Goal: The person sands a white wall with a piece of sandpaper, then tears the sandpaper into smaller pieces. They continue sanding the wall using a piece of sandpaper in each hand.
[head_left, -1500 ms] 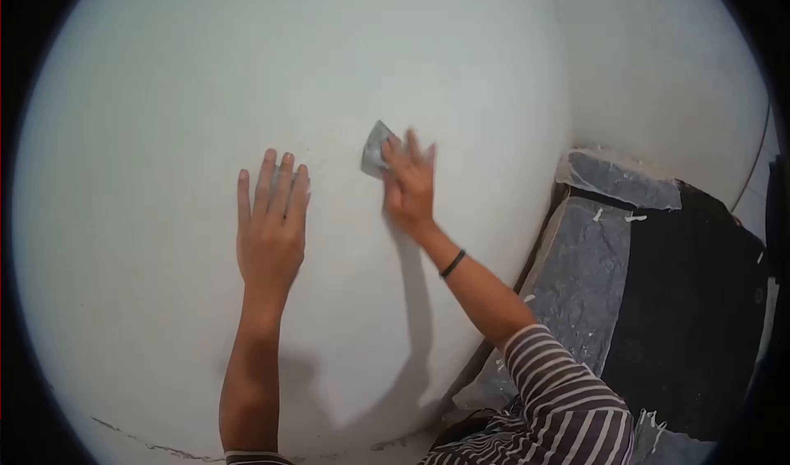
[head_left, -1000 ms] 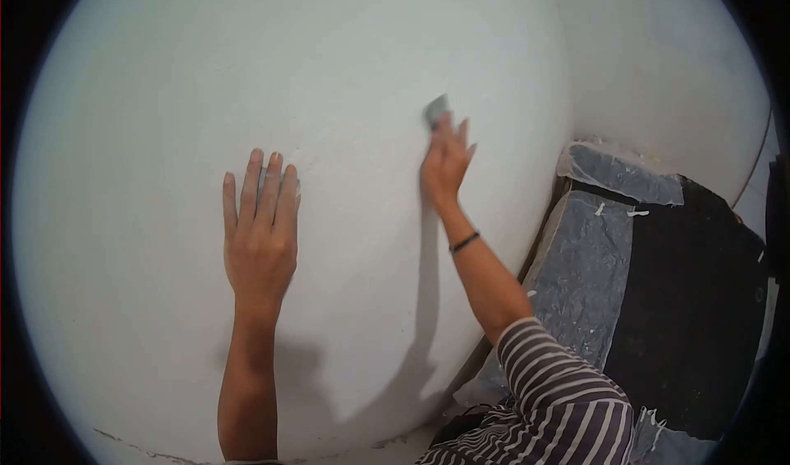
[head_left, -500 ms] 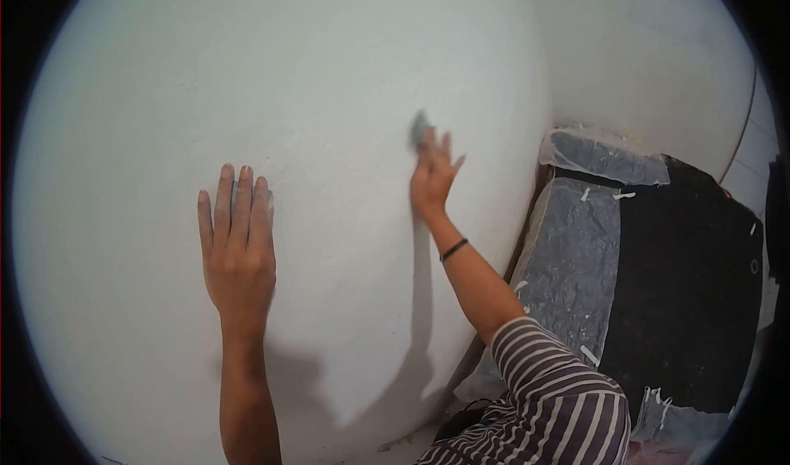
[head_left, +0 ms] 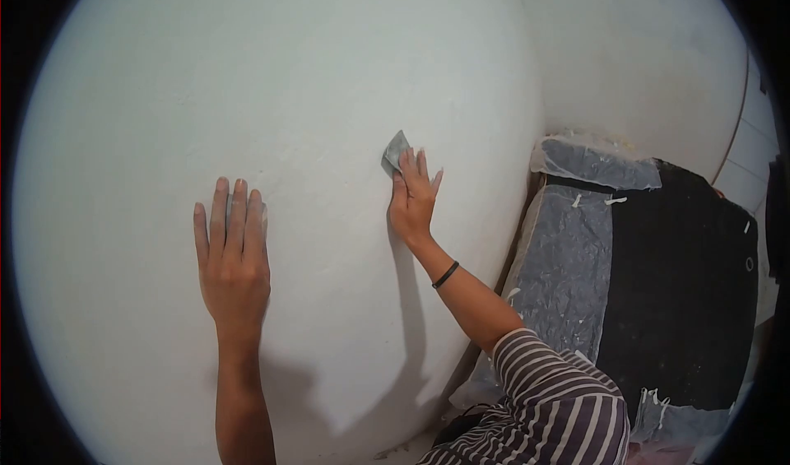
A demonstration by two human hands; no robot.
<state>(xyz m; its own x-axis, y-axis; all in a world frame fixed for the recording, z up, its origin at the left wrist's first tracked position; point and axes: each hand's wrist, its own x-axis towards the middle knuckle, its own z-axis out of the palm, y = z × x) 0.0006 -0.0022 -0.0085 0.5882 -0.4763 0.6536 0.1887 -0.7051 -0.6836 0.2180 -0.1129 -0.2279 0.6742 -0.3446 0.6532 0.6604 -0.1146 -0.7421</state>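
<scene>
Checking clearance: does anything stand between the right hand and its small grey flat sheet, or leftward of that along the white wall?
Nothing visible blocks the right hand: its fingers lie on the small grey flat sheet. Leftward, nothing visible stands on the white wall until the left hand and the grey piece under it.

From the right hand (head_left: 414,206) with its grey piece (head_left: 396,150), the white wall (head_left: 329,70) is free towards 11 and 12 o'clock; a hand could pass there. At about 2 o'clock, the adjoining wall (head_left: 642,53) closes the way. Between 3 and 4, the plastic sheet (head_left: 568,251) and the black covering (head_left: 675,284) are obstacles. Near 9, a free strip ends at the left hand (head_left: 234,276).
</scene>
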